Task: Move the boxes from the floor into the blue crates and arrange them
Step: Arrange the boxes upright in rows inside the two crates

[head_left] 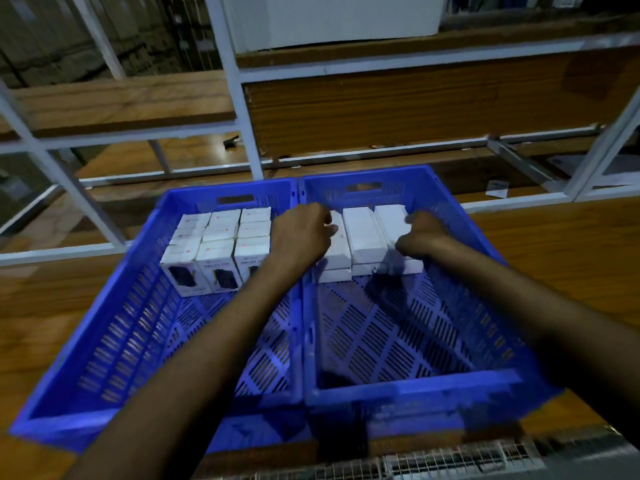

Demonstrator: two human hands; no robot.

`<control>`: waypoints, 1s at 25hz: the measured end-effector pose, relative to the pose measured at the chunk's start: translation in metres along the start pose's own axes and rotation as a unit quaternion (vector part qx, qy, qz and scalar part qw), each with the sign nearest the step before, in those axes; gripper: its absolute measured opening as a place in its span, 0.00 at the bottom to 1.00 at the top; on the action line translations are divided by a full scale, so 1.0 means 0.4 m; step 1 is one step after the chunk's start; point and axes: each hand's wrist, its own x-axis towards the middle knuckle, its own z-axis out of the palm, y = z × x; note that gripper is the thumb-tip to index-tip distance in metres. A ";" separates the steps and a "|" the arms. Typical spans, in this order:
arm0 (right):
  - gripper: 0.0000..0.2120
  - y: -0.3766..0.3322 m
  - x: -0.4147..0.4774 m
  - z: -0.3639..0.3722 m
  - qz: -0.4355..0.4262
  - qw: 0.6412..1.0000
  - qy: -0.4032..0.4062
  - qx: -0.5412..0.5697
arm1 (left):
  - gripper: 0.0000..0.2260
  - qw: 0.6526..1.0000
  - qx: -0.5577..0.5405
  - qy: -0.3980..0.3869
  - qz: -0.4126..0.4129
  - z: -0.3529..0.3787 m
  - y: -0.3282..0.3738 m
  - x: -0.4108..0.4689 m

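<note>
Boxes point(218, 271) with blurred "HALLEY" lettering in left crate point(114, 323), plain-topped boxes point(363, 233) right.

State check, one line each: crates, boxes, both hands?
left crate: boxes at far end, near part bare
left-crate boxes: packed three across, in rows
right crate: boxes at far end only
right-crate boxes: three across, two layers
left hand: fingers curled on leftmost top box
right hand: grips rightmost top box, blurred
</note>
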 end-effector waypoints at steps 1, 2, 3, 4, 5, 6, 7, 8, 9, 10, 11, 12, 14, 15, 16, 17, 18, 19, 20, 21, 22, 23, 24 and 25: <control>0.24 -0.013 -0.045 0.008 -0.028 0.999 -0.034 0.007 | 0.11 0.999 -0.031 0.007 -0.025 -0.024 -0.029 -0.034; 0.23 -0.025 -0.099 0.024 -0.061 0.995 -0.072 0.013 | 0.10 0.998 -0.055 0.007 -0.042 -0.042 -0.054 -0.074; 0.20 -0.037 -0.156 0.053 -0.091 0.990 -0.108 0.022 | 0.11 0.996 -0.075 -0.006 -0.057 -0.054 -0.077 -0.121; 0.16 -0.052 -0.215 0.081 -0.121 0.983 -0.135 0.032 | 0.12 0.993 -0.093 -0.022 -0.065 -0.060 -0.094 -0.168; 0.13 -0.068 -0.267 0.113 -0.150 0.976 -0.153 0.039 | 0.15 0.990 -0.111 -0.047 -0.069 -0.060 -0.104 -0.214; 0.12 -0.086 -0.317 0.139 -0.178 0.969 -0.164 0.042 | 0.18 0.986 -0.129 -0.079 -0.070 -0.055 -0.108 -0.256; 0.14 -0.099 -0.356 0.163 -0.199 0.964 -0.174 0.040 | 0.21 0.979 -0.156 -0.112 -0.070 -0.044 -0.110 -0.291; 0.16 -0.111 -0.389 0.186 -0.213 0.960 -0.179 0.032 | 0.22 0.971 -0.182 -0.137 -0.068 -0.031 -0.114 -0.323; 0.18 -0.117 -0.410 0.208 -0.213 0.960 -0.178 0.027 | 0.20 0.965 -0.209 -0.144 -0.067 -0.018 -0.117 -0.349; 0.22 -0.117 -0.426 0.228 -0.203 0.963 -0.174 0.027 | 0.17 0.960 -0.233 -0.141 -0.063 -0.011 -0.120 -0.370; 0.29 -0.114 -0.437 0.244 -0.190 0.967 -0.165 0.031 | 0.17 0.954 -0.262 -0.132 -0.065 -0.005 -0.121 -0.386; 0.36 -0.111 -0.444 0.255 -0.180 0.971 -0.156 0.029 | 0.15 0.945 -0.296 -0.125 -0.068 0.000 -0.121 -0.401; 0.45 -0.106 -0.460 0.265 -0.176 0.975 -0.135 0.016 | 0.17 0.935 -0.327 -0.116 -0.077 0.003 -0.114 -0.427; 0.45 -0.104 -0.460 0.268 -0.173 0.977 -0.126 0.012 | 0.19 0.937 -0.322 -0.109 -0.078 0.000 -0.107 -0.434; 0.43 -0.108 -0.466 0.263 -0.174 0.978 -0.117 0.005 | 0.21 0.943 -0.309 -0.100 -0.077 -0.002 -0.103 -0.438; 0.39 -0.115 -0.473 0.255 -0.177 0.978 -0.108 -0.003 | 0.22 0.948 -0.296 -0.090 -0.076 -0.005 -0.101 -0.438; 0.35 -0.123 -0.481 0.248 -0.178 0.979 -0.100 -0.010 | 0.22 0.953 -0.282 -0.081 -0.077 -0.009 -0.101 -0.440; 0.33 -0.128 -0.490 0.240 -0.176 0.980 -0.089 -0.018 | 0.21 0.956 -0.272 -0.071 -0.081 -0.016 -0.097 -0.442; 0.31 -0.132 -0.502 0.235 -0.170 0.982 -0.074 -0.028 | 0.19 0.959 -0.265 -0.059 -0.083 -0.024 -0.092 -0.446; 0.30 -0.138 -0.519 0.234 -0.166 0.984 -0.050 -0.041 | 0.17 0.963 -0.253 -0.046 -0.076 -0.031 -0.091 -0.452; 0.29 -0.143 -0.537 0.237 -0.164 0.985 -0.017 -0.053 | 0.16 0.970 -0.232 -0.030 -0.064 -0.036 -0.093 -0.462; 0.29 -0.149 -0.559 0.245 -0.166 0.984 0.018 -0.064 | 0.15 0.979 -0.199 -0.014 -0.052 -0.038 -0.101 -0.476; 0.29 -0.155 -0.581 0.257 -0.170 0.981 0.049 -0.078 | 0.14 0.985 -0.167 -0.002 -0.041 -0.038 -0.109 -0.494; 0.30 -0.161 -0.600 0.269 -0.172 0.978 0.074 -0.096 | 0.14 0.989 -0.141 0.009 -0.033 -0.039 -0.120 -0.513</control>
